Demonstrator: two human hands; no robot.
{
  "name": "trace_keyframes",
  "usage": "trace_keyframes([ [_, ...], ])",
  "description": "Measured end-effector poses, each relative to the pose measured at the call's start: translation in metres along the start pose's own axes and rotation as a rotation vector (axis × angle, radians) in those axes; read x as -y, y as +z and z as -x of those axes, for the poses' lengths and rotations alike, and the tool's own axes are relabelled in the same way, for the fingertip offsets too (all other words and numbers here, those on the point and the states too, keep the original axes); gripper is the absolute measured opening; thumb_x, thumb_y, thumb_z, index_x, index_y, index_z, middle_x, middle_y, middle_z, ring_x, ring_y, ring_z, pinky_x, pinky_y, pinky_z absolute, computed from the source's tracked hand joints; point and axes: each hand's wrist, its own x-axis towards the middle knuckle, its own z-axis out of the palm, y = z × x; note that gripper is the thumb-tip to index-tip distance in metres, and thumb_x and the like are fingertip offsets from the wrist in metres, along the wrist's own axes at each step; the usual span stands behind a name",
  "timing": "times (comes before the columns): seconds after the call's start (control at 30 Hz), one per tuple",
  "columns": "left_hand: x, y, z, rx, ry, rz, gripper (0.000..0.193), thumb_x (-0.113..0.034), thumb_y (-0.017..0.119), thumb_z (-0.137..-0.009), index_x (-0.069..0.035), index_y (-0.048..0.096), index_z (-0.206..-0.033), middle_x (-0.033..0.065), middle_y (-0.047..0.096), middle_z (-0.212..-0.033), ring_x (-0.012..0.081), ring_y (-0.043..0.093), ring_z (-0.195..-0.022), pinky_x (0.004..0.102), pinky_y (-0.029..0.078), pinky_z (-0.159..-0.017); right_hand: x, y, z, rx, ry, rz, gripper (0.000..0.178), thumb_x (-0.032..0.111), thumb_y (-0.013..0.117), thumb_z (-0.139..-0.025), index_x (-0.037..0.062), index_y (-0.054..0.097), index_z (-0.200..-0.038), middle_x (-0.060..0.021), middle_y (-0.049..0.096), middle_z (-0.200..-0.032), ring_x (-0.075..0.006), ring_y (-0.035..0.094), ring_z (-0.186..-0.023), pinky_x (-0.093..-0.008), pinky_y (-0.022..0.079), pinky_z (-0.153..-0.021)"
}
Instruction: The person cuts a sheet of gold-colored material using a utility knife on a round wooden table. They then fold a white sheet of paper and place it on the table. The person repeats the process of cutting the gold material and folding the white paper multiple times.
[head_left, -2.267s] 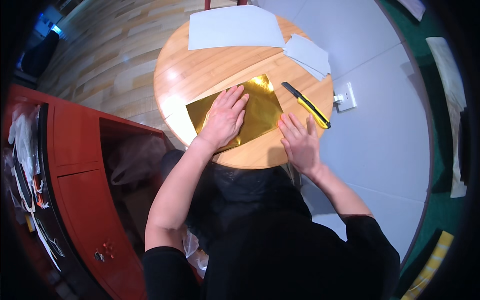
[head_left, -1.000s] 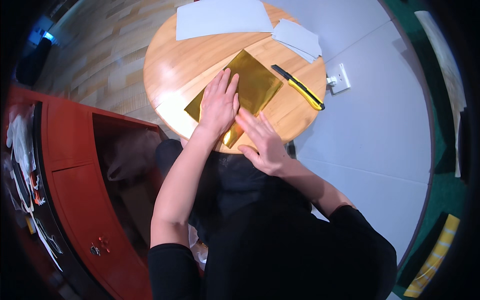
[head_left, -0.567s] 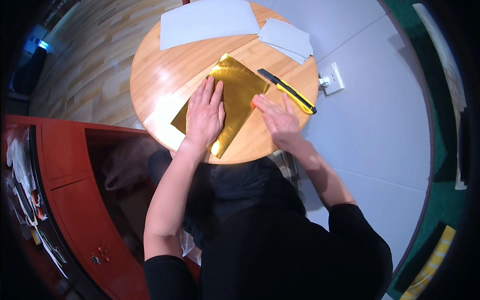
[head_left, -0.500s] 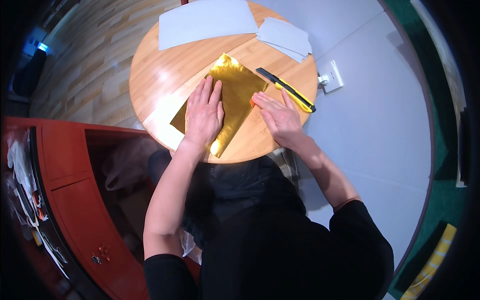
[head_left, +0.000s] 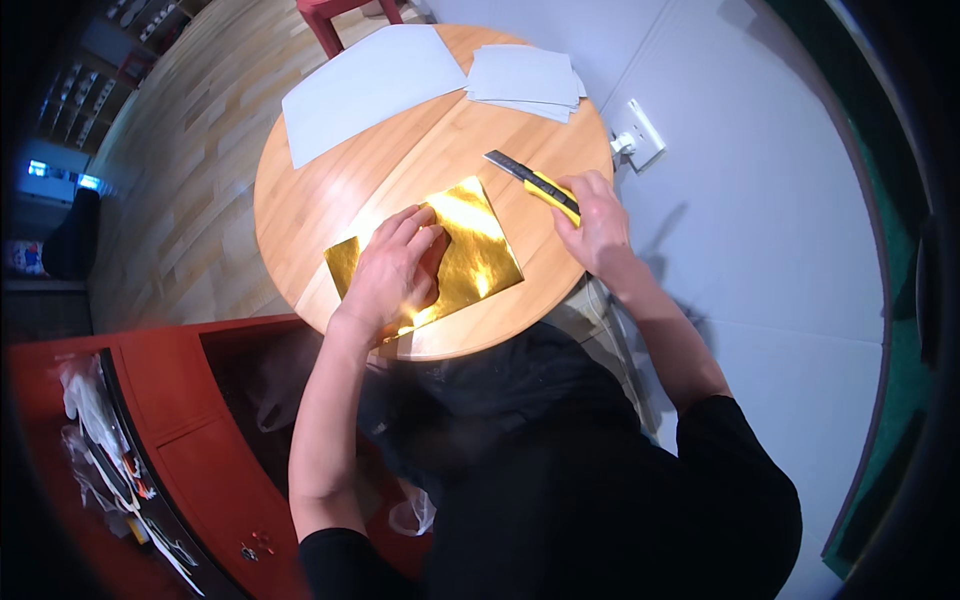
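A shiny gold foil sheet [head_left: 478, 243] lies flat near the front of the round wooden table. My left hand [head_left: 385, 265] rests on its left part, fingers bent and slightly apart, their tips against the foil. The hand hides some of the sheet and whatever may be under the palm. Right of the foil, my right hand [head_left: 597, 225] is closed round the rear of a yellow and black utility knife [head_left: 540, 188]. The knife's dark blade points to the far left, above the table and apart from the foil.
At the far side of the round table [head_left: 300, 225] lie a large white sheet [head_left: 375, 85] and a stack of smaller white cards [head_left: 525, 78]. A wall socket with a plug [head_left: 640, 138] is close to the right edge. A red cabinet [head_left: 165, 390] stands at the left.
My right hand has taken hold of the knife, which lay on the table. The foil has turned under my left hand, whose fingers have bent. An orange bit at my right fingertips is out of sight.
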Motion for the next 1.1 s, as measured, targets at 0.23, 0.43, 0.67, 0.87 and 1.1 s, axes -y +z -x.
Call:
trace_keyframes([
  [0.23,0.007,0.035,0.015,-0.151,-0.006,0.136,0.056,-0.001,0.05,-0.083,-0.002,0.054,-0.139,0.0211,0.044,-0.157,0.0432,0.038,-0.149,0.0527,0.033,-0.122,0.0,-0.019,0.014,0.04,0.003,-0.064,0.037,0.004,0.076,-0.082,0.0082,0.064,-0.116,-0.0092,0.059,-0.11,-0.0331,0.065,-0.103,-0.043,0.057,-0.081],
  [0.43,0.006,0.036,0.014,-0.145,0.034,0.006,0.061,-0.009,0.058,-0.089,-0.006,0.048,-0.149,0.0221,0.036,-0.163,0.045,0.033,-0.152,0.0563,0.025,-0.125,0.008,-0.02,0.023,0.078,-0.164,-0.108,0.038,0.001,0.075,-0.078,0.0067,0.065,-0.114,-0.0074,0.059,-0.109,-0.0279,0.063,-0.103,-0.0398,0.053,-0.084],
  [0.67,0.005,0.037,0.014,-0.146,0.034,-0.048,0.061,-0.014,0.061,-0.09,-0.008,0.049,-0.15,0.0228,0.032,-0.165,0.0446,0.031,-0.153,0.0557,0.025,-0.125,0.008,-0.019,0.032,-0.008,-0.468,-0.027,0.036,0.001,0.07,-0.076,0.0056,0.068,-0.112,-0.0047,0.062,-0.107,-0.0227,0.064,-0.098,-0.0344,0.05,-0.078],
  [0.87,0.004,0.033,0.011,-0.186,0.017,-0.096,0.057,-0.022,0.065,-0.088,-0.005,0.053,-0.141,0.0246,0.032,-0.164,0.0456,0.03,-0.152,0.0563,0.024,-0.125,0.003,-0.024,0.035,0.005,-0.448,-0.022,0.037,0.004,0.072,-0.077,0.0053,0.068,-0.114,-0.0054,0.062,-0.108,-0.0226,0.064,-0.097,-0.0333,0.051,-0.078],
  [1.1,0.01,0.038,0.017,-0.274,0.017,0.074,0.073,-0.017,0.073,-0.086,-0.001,0.038,-0.148,0.0268,0.043,-0.149,0.0446,0.041,-0.145,0.0503,0.039,-0.118,0.01,-0.031,0.039,-0.008,-0.03,-0.14,0.04,0.0,0.075,-0.078,0.005,0.067,-0.116,-0.0085,0.059,-0.111,-0.0302,0.064,-0.101,-0.0411,0.056,-0.083],
])
